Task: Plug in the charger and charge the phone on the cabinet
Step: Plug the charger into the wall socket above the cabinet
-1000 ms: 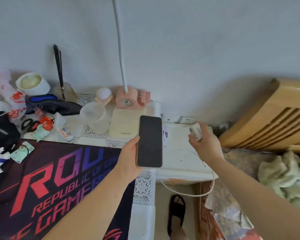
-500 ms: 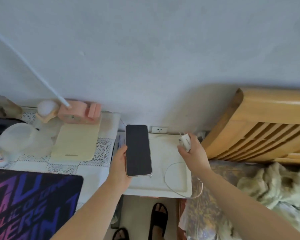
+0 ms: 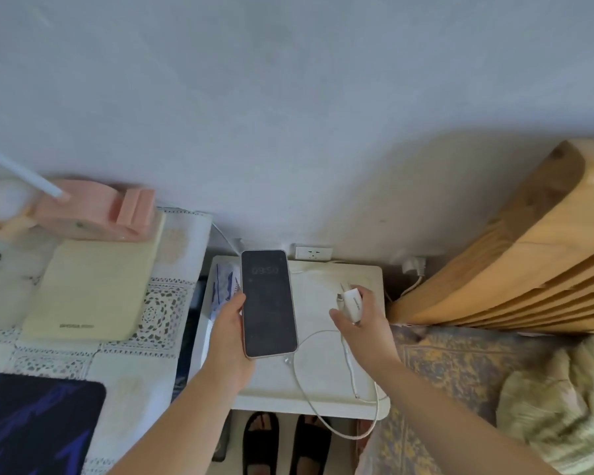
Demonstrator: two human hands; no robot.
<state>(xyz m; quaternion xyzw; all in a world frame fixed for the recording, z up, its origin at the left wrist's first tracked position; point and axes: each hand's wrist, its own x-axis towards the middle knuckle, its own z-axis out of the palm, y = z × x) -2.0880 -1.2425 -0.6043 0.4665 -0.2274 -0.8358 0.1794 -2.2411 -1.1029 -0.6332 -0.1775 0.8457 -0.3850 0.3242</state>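
Observation:
My left hand [image 3: 228, 332] holds a dark-screened phone [image 3: 267, 303] in a pale case above the white cabinet [image 3: 326, 399]; the screen faintly shows a clock. My right hand [image 3: 364, 318] grips a white charger plug [image 3: 353, 303], prongs pointing up and left, over the cabinet's right side. Its white cable [image 3: 309, 395] loops across the cabinet top and over the front edge. A white wall socket [image 3: 313, 252] sits on the wall just behind the cabinet, between the two hands.
A lace-covered desk [image 3: 127, 368] stands left with a cream pad [image 3: 90, 289], a pink lamp base [image 3: 93, 214] and a dark mouse mat [image 3: 35, 423]. A wooden bed headboard [image 3: 515, 269] and bedding [image 3: 559, 399] lie right. Another plug [image 3: 415, 265] sits by the headboard. My sandalled feet [image 3: 285, 443] are below the cabinet.
The view has swung right and closer to the cabinet. Both hands moved over the cabinet top; the phone screen now shows a faint clock, and the charger sits lower in front of the socket.

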